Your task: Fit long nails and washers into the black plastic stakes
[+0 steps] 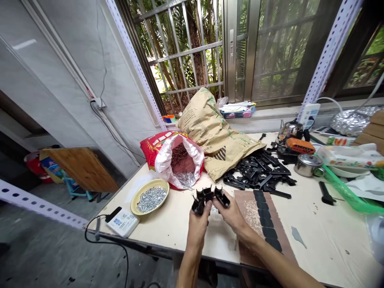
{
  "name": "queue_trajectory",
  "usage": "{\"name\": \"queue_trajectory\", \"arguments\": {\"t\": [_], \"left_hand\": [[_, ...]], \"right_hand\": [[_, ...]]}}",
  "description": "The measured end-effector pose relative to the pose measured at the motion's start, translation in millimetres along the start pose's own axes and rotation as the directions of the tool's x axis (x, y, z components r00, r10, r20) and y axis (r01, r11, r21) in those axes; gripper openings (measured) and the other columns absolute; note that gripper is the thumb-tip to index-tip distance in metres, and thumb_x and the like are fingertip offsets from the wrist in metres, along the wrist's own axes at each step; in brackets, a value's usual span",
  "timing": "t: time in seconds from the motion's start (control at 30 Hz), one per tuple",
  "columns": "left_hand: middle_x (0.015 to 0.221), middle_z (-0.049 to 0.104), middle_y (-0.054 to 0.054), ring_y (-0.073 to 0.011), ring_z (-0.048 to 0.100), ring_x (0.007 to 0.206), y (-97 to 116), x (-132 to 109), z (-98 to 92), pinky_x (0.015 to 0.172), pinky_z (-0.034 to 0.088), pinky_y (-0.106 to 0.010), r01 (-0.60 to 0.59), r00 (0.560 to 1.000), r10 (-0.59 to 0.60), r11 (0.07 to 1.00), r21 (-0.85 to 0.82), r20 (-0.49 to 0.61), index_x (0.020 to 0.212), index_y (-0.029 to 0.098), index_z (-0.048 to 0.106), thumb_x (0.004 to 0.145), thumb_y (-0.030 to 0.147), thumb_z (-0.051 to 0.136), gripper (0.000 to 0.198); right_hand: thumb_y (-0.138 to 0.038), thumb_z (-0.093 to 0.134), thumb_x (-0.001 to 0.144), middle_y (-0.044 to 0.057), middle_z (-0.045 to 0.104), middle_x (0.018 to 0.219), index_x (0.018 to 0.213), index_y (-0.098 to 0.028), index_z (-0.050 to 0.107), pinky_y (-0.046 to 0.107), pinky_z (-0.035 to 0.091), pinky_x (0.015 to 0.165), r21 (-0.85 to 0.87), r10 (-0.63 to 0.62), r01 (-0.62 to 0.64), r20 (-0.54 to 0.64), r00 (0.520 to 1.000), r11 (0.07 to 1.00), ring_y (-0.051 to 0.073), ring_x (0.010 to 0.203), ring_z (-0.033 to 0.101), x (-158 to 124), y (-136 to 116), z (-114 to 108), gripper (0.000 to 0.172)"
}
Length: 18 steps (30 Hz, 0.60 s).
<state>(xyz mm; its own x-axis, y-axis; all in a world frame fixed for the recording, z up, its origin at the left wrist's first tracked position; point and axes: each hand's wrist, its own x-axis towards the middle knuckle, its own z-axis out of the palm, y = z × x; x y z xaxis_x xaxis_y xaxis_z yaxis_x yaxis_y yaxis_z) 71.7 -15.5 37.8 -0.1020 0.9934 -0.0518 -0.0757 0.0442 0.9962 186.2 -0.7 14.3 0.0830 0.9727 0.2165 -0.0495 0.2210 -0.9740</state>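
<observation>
- Holding black plastic pieces (207, 193) up over the table (168, 224), in front of the red bag and a bit right of it.
- Left hand (198, 222): pinching, thumb up against the pieces; fingers mostly hidden.
- Right hand (232, 214): thumb and fingers closed on the pieces at its side. Hands close together; can't tell if the pieces are joined.
- Red bag (149, 154): lying open, white lining folded out, thin brown bits and silver bits inside.
- Yellow bowl (135, 197): front-left of red bag, full of small silver parts.
- White box (123, 222): further front-left of red bag, black cable plugged in.
- Paper sack (207, 132): slumped just behind and right of red bag.
- Black pile (258, 172): right of red bag, loose plastic parts, heaped.
- Brown board (279, 226): front-right of red bag, row of black pads (265, 218) plus pale crumbs on it.
- Steel cup (306, 165), green basket (339, 185): far right of red bag.
- Barred window (186, 52): behind red bag.
</observation>
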Motion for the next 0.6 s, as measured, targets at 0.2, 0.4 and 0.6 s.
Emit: {"name": "queue_trajectory", "arguments": {"t": [0.2,0.4,0.6], "left_hand": [[0.113,0.067,-0.007,-0.0248,0.058,0.108,19.5,-11.5,7.1,0.091,0.045,-0.033,-0.147,0.989,0.146,0.989,0.028,0.013,0.109,0.021,0.066,0.071,0.036,0.069,0.042],[0.061,0.065,-0.001,-0.0124,0.057,0.054,3.6,10.6,4.3,0.053,0.045,-0.024,-0.089,0.961,0.082,0.996,-0.016,-0.264,0.088,0.013,0.068,0.067,0.042,0.07,0.036],[0.05,0.053,0.004,-0.0073,0.046,0.043,-7.3,12.7,-1.5,0.042,0.037,-0.02,-0.121,0.926,0.098,0.992,-0.039,-0.364,0.071,0.012,0.063,0.061,0.04,0.075,0.032]], "right_hand": [[-0.036,0.052,0.086,0.006,0.061,0.099,0.106,-0.019,0.057,0.032,0.045,0.085,-0.012,-0.156,0.158,0.102,0.982,0.987,0.021,0.095,0.057,-13.0,-19.5,-1.5,0.026],[-0.041,0.055,0.083,0.006,0.06,0.093,0.108,-0.018,0.059,0.031,0.047,0.076,0.037,0.002,0.005,-0.164,0.987,0.999,0.02,0.086,0.057,-9.7,-12.3,-1.7,0.034],[-0.044,0.06,0.079,0.0,0.056,0.071,0.108,-0.017,0.061,0.026,0.043,0.06,0.094,0.161,-0.144,-0.205,0.965,0.985,0.015,0.065,0.051,-12.3,-22.0,-14.2,0.04]]}}
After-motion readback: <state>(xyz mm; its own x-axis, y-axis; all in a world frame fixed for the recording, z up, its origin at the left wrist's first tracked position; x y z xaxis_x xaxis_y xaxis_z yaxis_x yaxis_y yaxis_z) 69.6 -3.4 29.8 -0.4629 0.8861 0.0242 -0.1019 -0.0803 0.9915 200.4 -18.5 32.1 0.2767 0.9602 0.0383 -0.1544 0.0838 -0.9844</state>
